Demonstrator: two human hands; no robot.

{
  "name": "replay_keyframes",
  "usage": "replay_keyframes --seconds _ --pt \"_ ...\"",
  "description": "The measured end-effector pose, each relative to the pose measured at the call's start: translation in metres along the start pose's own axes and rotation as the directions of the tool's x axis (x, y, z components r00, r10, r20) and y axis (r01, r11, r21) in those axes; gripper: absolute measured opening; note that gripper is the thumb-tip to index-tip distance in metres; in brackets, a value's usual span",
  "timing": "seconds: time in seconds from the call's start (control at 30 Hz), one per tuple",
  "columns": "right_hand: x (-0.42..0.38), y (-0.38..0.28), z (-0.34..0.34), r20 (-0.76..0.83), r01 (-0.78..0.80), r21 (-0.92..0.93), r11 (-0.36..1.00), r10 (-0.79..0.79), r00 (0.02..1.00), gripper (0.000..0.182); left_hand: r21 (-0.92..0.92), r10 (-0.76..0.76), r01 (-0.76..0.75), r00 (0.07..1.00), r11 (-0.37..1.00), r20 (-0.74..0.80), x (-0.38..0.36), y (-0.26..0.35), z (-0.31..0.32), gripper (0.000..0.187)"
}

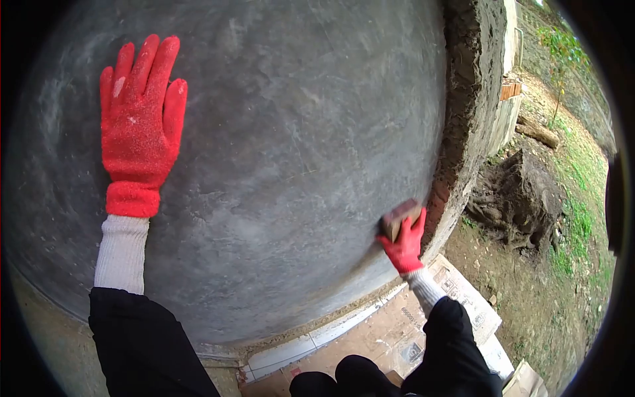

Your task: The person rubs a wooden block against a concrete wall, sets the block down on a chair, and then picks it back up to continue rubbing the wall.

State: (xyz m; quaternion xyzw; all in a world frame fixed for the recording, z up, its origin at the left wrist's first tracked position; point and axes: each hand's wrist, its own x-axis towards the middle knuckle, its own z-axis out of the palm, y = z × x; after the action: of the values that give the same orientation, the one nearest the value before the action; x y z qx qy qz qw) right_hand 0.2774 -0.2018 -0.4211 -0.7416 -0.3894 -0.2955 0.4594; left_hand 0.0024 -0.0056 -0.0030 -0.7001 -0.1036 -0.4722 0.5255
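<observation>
At the far left, the left hand, gloved in red, is laid against the grey wall, its thumb held apart from the fingers and nothing gripped. To the right, near the wall's rough edge, a brown block (darker on its upper face) is clamped in the right hand and held at the wall's surface. Below, flattened cardboard is spread. Farther right, a dark stump is seen on the ground.

Gloves, bright red; cuffs, white; sleeves, black. Wall, mottled dark grey with paler streaks. Block, brown. Grass, green.
</observation>
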Motion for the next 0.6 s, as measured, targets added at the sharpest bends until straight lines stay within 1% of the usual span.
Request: replay_keyframes --seconds 0.03,0.07,0.1,0.13,0.17,0.2,0.23,0.27,0.3,0.33,0.4,0.43,0.47,0.53,0.57,0.6 --pt "-0.006 0.000 -0.005 0.091 -0.032 0.005 0.999 0.032 0.995 0.093 -0.004 0.001 -0.001 1.000 1.000 -0.008 0.000 -0.001 0.001 0.045" --pt "0.008 -0.004 -0.005 0.087 -0.029 0.008 1.000 0.029 0.996 0.093 0.000 0.001 -0.001 1.000 1.000 -0.012 0.002 -0.002 0.001 0.045" --pt "0.032 -0.012 -0.007 -0.093 0.099 0.009 0.995 -0.098 0.991 0.094 0.000 0.000 0.000 1.000 1.000 -0.004 0.002 -0.002 0.001 0.046" --pt "0.059 -0.023 -0.014 -0.263 0.223 -0.015 0.975 -0.219 0.940 0.095 -0.006 -0.003 0.003 1.000 1.000 0.009 0.001 -0.001 0.000 0.046" --pt "0.101 -0.042 -0.027 -0.381 0.251 -0.090 0.964 -0.266 0.886 0.099 -0.010 -0.007 0.007 1.000 1.000 0.012 0.001 0.000 0.000 0.046" --pt "0.147 -0.062 -0.047 -0.408 0.290 -0.075 0.954 -0.295 0.864 0.100 -0.008 -0.004 0.004 1.000 1.000 0.008 0.001 -0.001 0.001 0.046" --pt "0.187 -0.084 -0.069 -0.424 0.261 -0.127 0.957 -0.290 0.858 0.094 -0.006 0.000 0.000 1.000 1.000 0.007 0.000 -0.002 0.001 0.046" --pt "0.221 -0.099 -0.086 -0.435 0.269 -0.079 0.960 -0.276 0.857 0.083 -0.009 0.001 0.000 1.000 1.000 0.015 -0.001 -0.002 0.001 0.046" --pt "0.247 -0.113 -0.100 -0.456 0.206 -0.067 0.976 -0.214 0.864 0.074 -0.008 0.002 -0.002 1.000 1.000 0.014 -0.001 -0.002 0.001 0.046" --pt "0.265 -0.114 -0.103 -0.505 0.177 -0.083 0.981 -0.195 0.841 0.073 -0.004 0.002 -0.002 1.000 1.000 0.006 0.000 -0.002 0.002 0.046" --pt "0.265 -0.109 -0.101 -0.518 0.155 -0.082 0.985 -0.175 0.838 0.075 -0.001 0.000 0.000 1.000 1.000 0.006 0.000 -0.003 0.002 0.046" --pt "0.248 -0.101 -0.094 -0.481 0.157 -0.086 0.984 -0.179 0.858 0.078 -0.001 -0.001 0.001 1.000 1.000 0.009 0.000 -0.003 0.003 0.045" --pt "0.216 -0.090 -0.083 -0.447 0.159 -0.089 0.983 -0.182 0.876 0.081 -0.002 0.004 -0.004 1.000 1.000 0.006 0.000 -0.002 0.003 0.045" --pt "0.130 -0.054 -0.041 -0.416 0.171 -0.035 0.985 -0.170 0.893 0.086 -0.005 -0.008 0.008 1.000 1.000 0.016 0.000 -0.002 0.001 0.045" --pt "0.077 -0.032 -0.018 -0.335 0.114 -0.037 0.993 -0.119 0.935 0.089 -0.001 -0.005 0.005 1.000 1.000 0.014 -0.001 -0.002 0.001 0.045" --pt "0.028 -0.012 0.001 -0.246 0.126 0.007 0.992 -0.120 0.962 0.089 0.001 -0.005 0.005 1.000 1.000 0.013 0.000 -0.003 0.002 0.045"
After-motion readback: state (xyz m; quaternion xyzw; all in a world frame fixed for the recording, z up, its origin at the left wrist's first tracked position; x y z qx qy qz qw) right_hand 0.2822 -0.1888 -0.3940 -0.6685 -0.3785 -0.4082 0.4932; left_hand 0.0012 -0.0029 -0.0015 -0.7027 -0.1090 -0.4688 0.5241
